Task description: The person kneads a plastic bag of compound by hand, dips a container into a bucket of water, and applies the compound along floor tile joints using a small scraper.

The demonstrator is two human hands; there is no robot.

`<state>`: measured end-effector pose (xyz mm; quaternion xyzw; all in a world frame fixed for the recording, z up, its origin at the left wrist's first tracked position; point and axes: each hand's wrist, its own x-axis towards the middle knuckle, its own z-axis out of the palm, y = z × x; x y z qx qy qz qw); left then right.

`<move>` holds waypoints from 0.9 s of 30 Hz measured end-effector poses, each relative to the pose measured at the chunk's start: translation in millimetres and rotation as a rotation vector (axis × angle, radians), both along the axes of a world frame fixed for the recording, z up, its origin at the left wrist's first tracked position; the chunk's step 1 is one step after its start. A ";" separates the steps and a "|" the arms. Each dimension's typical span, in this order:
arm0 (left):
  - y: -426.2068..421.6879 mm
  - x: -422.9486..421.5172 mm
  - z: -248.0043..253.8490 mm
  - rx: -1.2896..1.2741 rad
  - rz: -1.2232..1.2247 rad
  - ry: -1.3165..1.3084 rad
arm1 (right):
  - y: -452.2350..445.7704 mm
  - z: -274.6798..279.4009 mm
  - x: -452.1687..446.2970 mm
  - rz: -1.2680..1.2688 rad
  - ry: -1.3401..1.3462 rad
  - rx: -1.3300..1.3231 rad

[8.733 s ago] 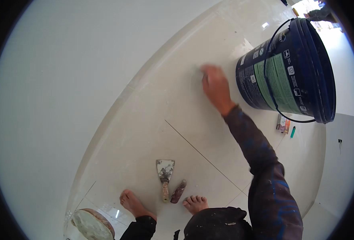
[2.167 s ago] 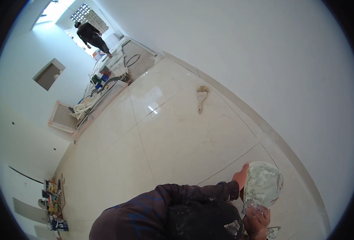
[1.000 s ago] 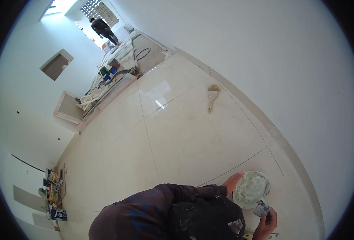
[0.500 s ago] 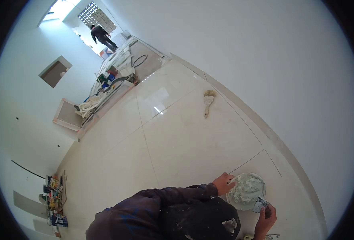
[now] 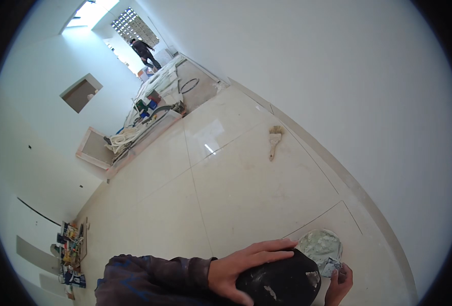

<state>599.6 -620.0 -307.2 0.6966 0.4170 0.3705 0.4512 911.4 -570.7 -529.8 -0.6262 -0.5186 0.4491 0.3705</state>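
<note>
A round tub (image 5: 342, 245) of pale greenish putty (image 5: 318, 245) stands on the tiled floor near the right wall. My right hand (image 5: 340, 285) grips a small flat putty scraper (image 5: 331, 267) smeared with grey-white. Its blade is over the near side of the tub, against the putty as far as I can see. My left hand (image 5: 251, 265) lies open with spread fingers on my bent knee (image 5: 282, 280), which is covered in stained black cloth. That knee hides part of the tub's near left side.
A paint brush (image 5: 274, 143) lies on the floor beyond the tub. The wall (image 5: 358, 102) rises at the right. Cords, containers and sheeting (image 5: 139, 117) fill a strip at the far left. More supplies (image 5: 72, 255) stand by the left wall. A person (image 5: 145, 53) is at the far end.
My left hand has left the tub's rim and come to rest on my knee. The scraper has moved down against the putty, whose surface looks smoother. My view has shifted slightly.
</note>
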 end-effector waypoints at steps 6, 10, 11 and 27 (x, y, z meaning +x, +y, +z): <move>6.2 14.6 1.1 0.270 0.033 0.180 | -2.8 -3.6 -2.9 0.020 -0.026 0.001; -0.9 17.9 7.6 0.124 0.026 0.094 | -5.9 -3.2 -5.2 0.028 -0.019 0.012; 1.1 17.2 2.4 0.201 0.031 0.131 | -7.1 -4.0 -4.9 0.027 -0.020 0.012; 6.7 23.5 -6.5 0.234 -0.012 0.182 | -25.9 -9.1 11.2 -0.021 -0.054 -0.034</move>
